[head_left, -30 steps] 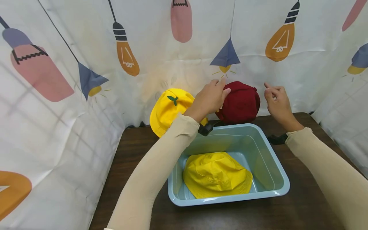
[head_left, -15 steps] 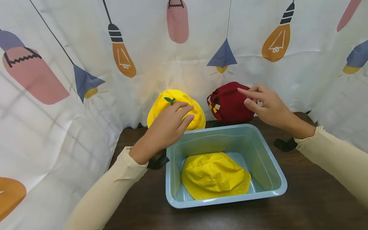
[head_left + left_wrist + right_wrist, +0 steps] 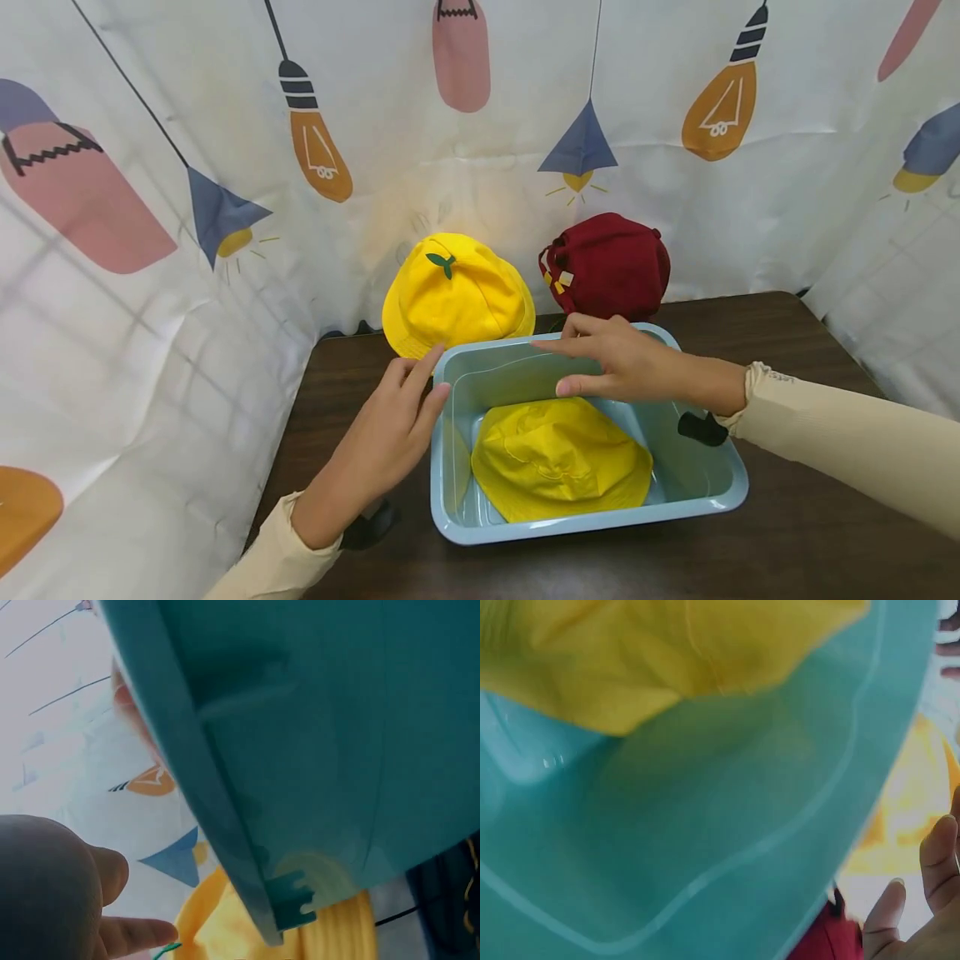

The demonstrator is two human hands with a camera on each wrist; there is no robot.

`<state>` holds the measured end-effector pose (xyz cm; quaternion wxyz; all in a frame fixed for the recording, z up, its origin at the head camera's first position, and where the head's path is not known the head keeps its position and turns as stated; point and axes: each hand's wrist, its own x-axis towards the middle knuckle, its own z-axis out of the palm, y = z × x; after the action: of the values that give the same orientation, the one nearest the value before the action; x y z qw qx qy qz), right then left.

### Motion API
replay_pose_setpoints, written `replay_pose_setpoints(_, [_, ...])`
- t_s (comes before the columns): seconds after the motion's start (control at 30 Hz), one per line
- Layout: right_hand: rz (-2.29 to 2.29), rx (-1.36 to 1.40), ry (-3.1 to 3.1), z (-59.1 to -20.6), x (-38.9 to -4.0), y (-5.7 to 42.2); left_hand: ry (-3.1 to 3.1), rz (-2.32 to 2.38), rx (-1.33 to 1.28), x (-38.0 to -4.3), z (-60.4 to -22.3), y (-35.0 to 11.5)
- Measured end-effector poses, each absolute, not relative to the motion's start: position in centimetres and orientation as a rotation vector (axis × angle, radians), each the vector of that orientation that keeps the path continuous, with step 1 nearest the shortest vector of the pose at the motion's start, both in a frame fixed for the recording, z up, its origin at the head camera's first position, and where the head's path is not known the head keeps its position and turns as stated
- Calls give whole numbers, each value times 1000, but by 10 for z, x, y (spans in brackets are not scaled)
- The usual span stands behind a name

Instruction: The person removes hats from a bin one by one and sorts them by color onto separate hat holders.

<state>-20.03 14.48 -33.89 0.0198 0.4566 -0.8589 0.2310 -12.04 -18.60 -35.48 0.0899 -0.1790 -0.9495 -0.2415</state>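
A yellow bucket hat (image 3: 562,458) lies inside the light blue plastic tub (image 3: 592,523). My left hand (image 3: 386,433) hovers by the tub's left rim, fingers fairly straight and nothing held. Over the tub's back part is my right hand (image 3: 618,362), fingers loosely spread and empty. In the left wrist view the tub's outer wall (image 3: 315,750) fills most of the picture. The right wrist view looks down on the hat's brim (image 3: 630,682), with my right hand (image 3: 922,907) at the lower right corner.
Behind the tub a second yellow hat (image 3: 465,287) with a green sprout stands at the left. A dark red hat (image 3: 615,262) sits to its right. All rest on a dark wooden table (image 3: 360,550), backed by a white curtain (image 3: 480,192) with printed lamps.
My left hand has come away from the red hat, down to the tub's left side. My right hand has moved from beside the red hat to above the tub. The hats stay put.
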Motion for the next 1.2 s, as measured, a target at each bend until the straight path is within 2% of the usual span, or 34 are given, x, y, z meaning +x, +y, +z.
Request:
replay_pose_setpoints(0.5, [543, 1561, -3032, -372, -186, 109, -2875, -1093, -447, -106, -392, -187])
replay_pose_setpoints(0.83, [471, 1636, -3032, -388, -188, 111, -2866, -1272, -382, -105, -402, -186])
replay_pose_setpoints(1.2, [586, 1633, -2915, -393, -189, 116, -2823, -1466, -336, -103, -411, -184])
